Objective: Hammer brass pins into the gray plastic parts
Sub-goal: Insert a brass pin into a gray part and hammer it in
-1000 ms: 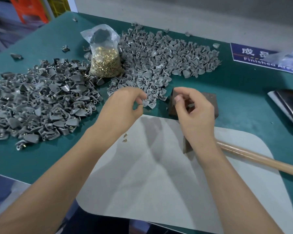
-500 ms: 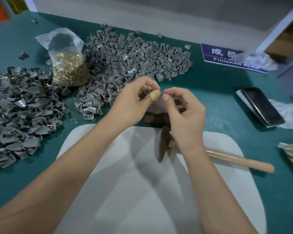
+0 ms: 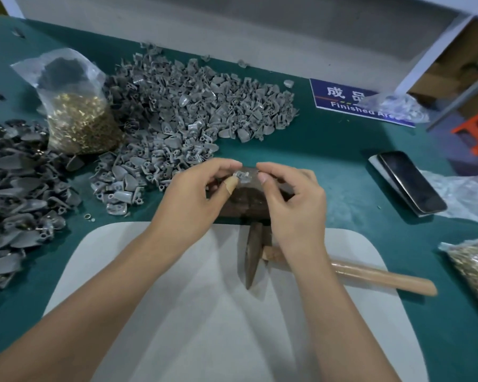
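Note:
A small gray plastic part (image 3: 242, 175) is pinched between both hands above a dark metal block (image 3: 249, 199). My left hand (image 3: 196, 197) holds it with thumb and forefinger; the thumb wears a tan bandage. My right hand (image 3: 293, 199) pinches its other end. Whether a brass pin is in my fingers I cannot tell. A hammer (image 3: 255, 255) lies on the white mat (image 3: 193, 312), its wooden handle (image 3: 381, 277) pointing right. A clear bag of brass pins (image 3: 78, 119) stands at the back left.
A pile of light gray parts (image 3: 193, 114) lies at the back centre, a darker pile (image 3: 20, 197) at the left. A phone (image 3: 410, 181) lies at the right, another bag of pins (image 3: 475, 266) at the right edge, and a blue "Finished Area" sign (image 3: 351, 103) behind.
My hands came together over the dark block and now hold one gray part between them. The view has swung to the right, bringing the phone and the second bag into sight.

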Motion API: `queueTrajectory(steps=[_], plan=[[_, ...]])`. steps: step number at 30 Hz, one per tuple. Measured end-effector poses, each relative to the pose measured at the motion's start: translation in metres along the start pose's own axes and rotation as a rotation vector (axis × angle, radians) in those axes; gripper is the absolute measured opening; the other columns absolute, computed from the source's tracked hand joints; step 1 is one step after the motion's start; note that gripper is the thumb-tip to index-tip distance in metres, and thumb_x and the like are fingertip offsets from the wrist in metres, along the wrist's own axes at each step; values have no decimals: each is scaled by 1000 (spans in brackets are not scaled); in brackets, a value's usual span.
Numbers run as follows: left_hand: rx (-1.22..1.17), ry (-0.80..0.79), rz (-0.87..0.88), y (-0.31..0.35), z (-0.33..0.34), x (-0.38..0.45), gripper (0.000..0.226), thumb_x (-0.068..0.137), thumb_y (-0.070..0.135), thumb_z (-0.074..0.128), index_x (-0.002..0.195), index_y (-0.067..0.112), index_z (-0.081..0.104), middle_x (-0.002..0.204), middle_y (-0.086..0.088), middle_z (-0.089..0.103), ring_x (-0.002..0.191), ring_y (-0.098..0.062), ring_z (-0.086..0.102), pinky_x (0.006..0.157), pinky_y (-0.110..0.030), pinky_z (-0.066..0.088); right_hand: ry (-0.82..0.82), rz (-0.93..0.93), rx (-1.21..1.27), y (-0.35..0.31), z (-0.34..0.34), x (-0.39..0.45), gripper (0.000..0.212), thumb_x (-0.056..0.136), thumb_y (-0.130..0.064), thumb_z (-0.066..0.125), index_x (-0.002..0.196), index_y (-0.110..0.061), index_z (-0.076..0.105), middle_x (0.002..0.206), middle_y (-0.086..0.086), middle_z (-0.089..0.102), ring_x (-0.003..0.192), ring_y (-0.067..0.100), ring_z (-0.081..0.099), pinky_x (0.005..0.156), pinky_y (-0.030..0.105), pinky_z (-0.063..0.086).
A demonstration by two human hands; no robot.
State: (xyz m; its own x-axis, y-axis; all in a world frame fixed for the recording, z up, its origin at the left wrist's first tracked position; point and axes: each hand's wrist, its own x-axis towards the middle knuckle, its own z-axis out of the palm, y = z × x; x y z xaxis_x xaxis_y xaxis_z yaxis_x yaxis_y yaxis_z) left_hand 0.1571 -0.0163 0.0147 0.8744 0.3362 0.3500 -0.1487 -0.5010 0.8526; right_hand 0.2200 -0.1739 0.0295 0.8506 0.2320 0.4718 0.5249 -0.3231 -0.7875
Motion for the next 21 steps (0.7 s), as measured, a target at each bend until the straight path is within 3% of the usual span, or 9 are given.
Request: queueTrajectory(steps=[2, 4, 6, 9, 12, 14, 18, 21], plan=[[5, -7, -2, 1, -1, 1, 25, 97, 18, 68, 120, 27, 71, 99, 27, 69, 91, 10, 62, 79, -6, 43, 31, 10, 17, -1, -2, 2, 23, 90, -21, 74, 101, -40, 75, 94, -37, 66, 103, 9, 63, 92, 17, 48], [25, -15, -20, 3, -3, -1, 26, 95, 19, 70, 119, 30, 71, 97, 25, 69, 86, 3, 62, 76, -9, 44, 49, 18, 21, -4, -6, 5, 19, 90, -21, 75, 99, -38, 76, 94, -31, 70, 102, 8, 62, 87, 8, 41], [69, -37, -23, 4, -4, -2, 26, 93, 22, 72, 117, 33, 70, 97, 24, 69, 86, -4, 60, 75, -14, 46, 31, 5, 8, -6, -11, 11, 17, 90, -21, 76, 96, -37, 75, 91, -25, 72, 99, 8, 61, 84, 7, 38], [173, -57, 49, 6, -6, -1, 28, 94, 18, 69, 120, 31, 71, 101, 23, 65, 95, 0, 55, 85, -17, 45, -70, -5, -24, -5, -14, 16, 16, 91, -17, 75, 94, -33, 74, 90, -18, 73, 95, 6, 61, 80, 7, 38], [231, -77, 113, 9, -7, 0, 30, 94, 13, 67, 121, 24, 72, 106, 15, 68, 105, -11, 56, 94, -33, 47, -208, 1, -43, 2, -14, 11, 13, 92, -15, 74, 97, -28, 76, 92, -9, 72, 97, 9, 63, 83, 15, 44], [243, -92, 122, 11, -5, -1, 30, 92, 18, 66, 121, 23, 72, 109, 11, 68, 106, -16, 57, 94, -41, 48, -217, -25, -54, 7, -14, 5, 14, 93, -15, 74, 99, -27, 76, 93, -7, 71, 100, 11, 63, 86, 19, 47], [351, -82, 97, 16, -4, -6, 49, 84, 39, 62, 131, 28, 61, 116, 13, 60, 111, -13, 51, 96, -40, 46, -136, -44, -20, 10, -14, -2, 16, 93, -16, 72, 100, -30, 73, 95, -11, 69, 98, 12, 66, 87, 19, 48], [413, -60, 121, 18, 0, -9, 47, 82, 55, 65, 122, 33, 60, 106, 19, 53, 105, -9, 47, 92, -34, 43, -108, -68, -40, 12, -15, -5, 16, 92, -20, 70, 101, -33, 73, 95, -17, 65, 98, 11, 66, 88, 23, 51]])
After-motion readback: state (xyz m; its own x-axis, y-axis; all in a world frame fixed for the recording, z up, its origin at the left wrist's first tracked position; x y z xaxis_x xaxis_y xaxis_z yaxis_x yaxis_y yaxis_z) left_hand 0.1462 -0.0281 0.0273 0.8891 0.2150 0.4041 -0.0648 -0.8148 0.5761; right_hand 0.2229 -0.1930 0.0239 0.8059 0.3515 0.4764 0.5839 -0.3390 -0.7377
